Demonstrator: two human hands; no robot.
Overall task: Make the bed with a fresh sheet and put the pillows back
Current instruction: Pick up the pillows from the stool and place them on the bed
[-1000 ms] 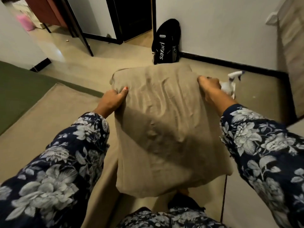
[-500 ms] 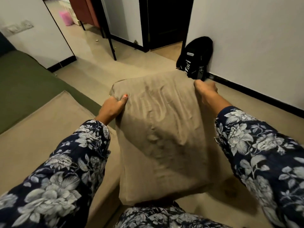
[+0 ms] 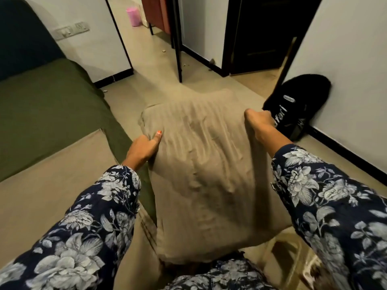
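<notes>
Home bedroom, as I see it from the head camera: bed (image 3: 41, 114) with olive-green cover and tan sheet (image 3: 52, 185); tan pillow (image 3: 205, 174); tiled floor (image 3: 155, 65); white walls with dark skirting; open doorway (image 3: 261, 32); black backpack (image 3: 297, 105) leaning on wall; wall switch plate (image 3: 72, 30).

A black backpack (image 3: 297, 105) leans against the wall; a pink bin (image 3: 132, 16) stands beyond.

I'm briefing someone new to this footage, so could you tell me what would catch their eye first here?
The big tan pillow fills the centre, held up by its top corners: the left hand and the right hand each grip one. To the left lies the bed with an olive-green sheet; a black bag leans against the right wall.
</notes>
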